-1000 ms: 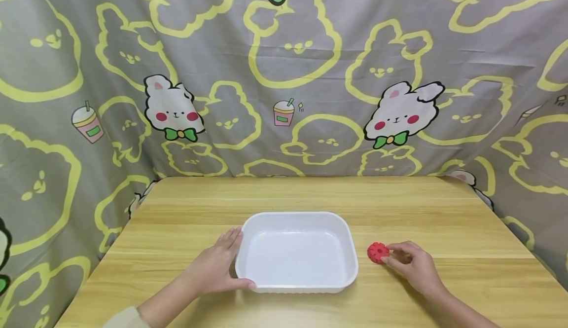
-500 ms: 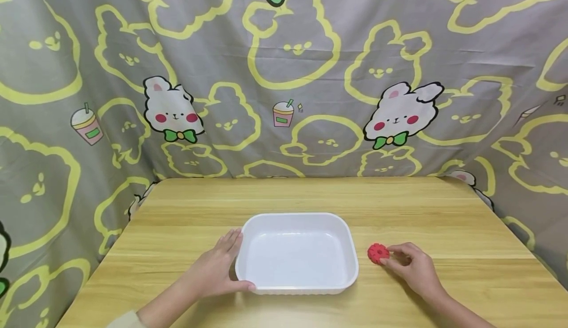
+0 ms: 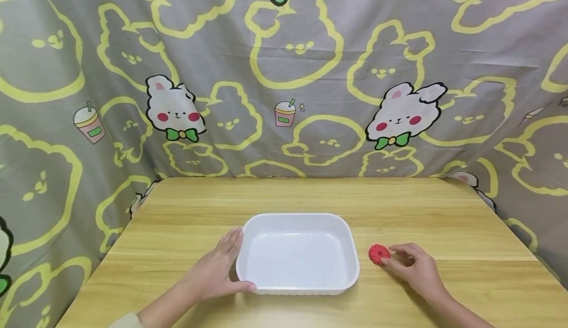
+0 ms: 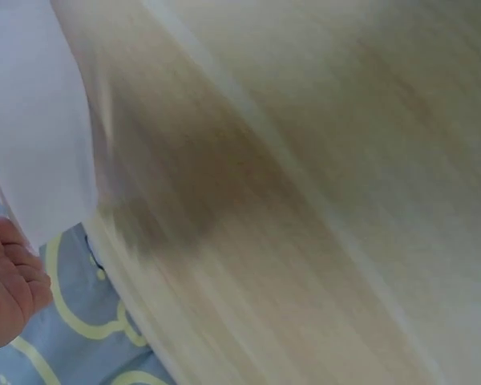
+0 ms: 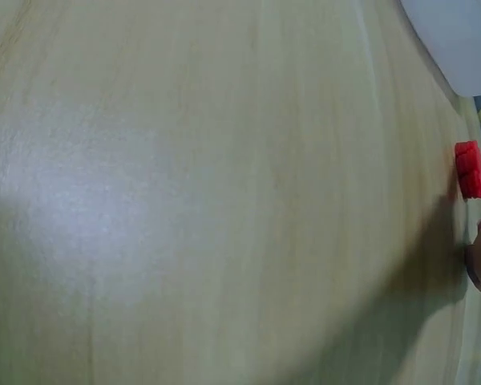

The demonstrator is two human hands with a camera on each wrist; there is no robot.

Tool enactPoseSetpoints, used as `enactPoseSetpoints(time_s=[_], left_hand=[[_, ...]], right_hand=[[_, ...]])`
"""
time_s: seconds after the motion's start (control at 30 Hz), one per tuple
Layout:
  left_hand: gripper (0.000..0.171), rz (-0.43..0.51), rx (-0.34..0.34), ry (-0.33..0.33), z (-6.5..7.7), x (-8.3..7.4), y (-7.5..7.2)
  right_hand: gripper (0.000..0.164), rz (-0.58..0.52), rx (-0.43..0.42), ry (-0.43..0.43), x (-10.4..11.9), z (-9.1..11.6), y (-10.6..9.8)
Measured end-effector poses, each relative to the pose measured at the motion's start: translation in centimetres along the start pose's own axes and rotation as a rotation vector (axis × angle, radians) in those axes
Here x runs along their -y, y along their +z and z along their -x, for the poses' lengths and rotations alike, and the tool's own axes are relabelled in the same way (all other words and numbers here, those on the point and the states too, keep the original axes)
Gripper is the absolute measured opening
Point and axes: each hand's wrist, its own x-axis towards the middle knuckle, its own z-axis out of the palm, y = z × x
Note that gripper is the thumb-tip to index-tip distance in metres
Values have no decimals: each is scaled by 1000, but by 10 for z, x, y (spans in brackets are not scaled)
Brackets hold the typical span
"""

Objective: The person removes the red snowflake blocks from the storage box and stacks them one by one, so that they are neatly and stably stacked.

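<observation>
A white rectangular dish (image 3: 297, 259) with rounded corners sits on the wooden table, its inside bare. My left hand (image 3: 215, 271) rests on its left end, fingers laid straight along the side wall and thumb on the near left corner of the rim. In the left wrist view only part of the hand (image 4: 12, 281) shows, beside the white wall (image 4: 40, 120). To the right of the dish, my right hand (image 3: 417, 269) pinches a small red disc (image 3: 379, 254) with a notched edge and a centre hole. The right wrist view shows the red disc (image 5: 470, 170) edge-on, close over the table.
The pale wooden table (image 3: 204, 200) runs back to a grey curtain (image 3: 319, 145) printed with yellow outlines and white rabbits. More curtain hangs at the left and right sides. A narrow strip of table separates the dish from the red disc.
Both hands, the dish and the red disc keep nearly the same places. Only a slight shift of the whole head view shows.
</observation>
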Motion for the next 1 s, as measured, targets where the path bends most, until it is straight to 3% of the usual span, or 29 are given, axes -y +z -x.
enactPoseSetpoints(time_s=[0.17,0.3,0.43,0.57,0.67,1.0], left_hand=[[103,35,-62,-9,-6,5,-3],[98,-5,-178,-10,-23,12,-8],[102,-19,-252,-34,-42,18,-10],[107,-40,-214,-89,-55,20,-5],[107,-62,-173,-132,-59,21,0],[109,-100,-120,-218,-60,23,5]], right_hand=[[27,9,10,-64,7,-20,-21],[46,109,30,-271,10,-47,-40],[76,309,68,-430,10,-70,-50],[97,493,162,-420,8,-77,-53],[104,558,233,-376,4,-76,-52],[108,539,362,-231,-10,-64,-51]])
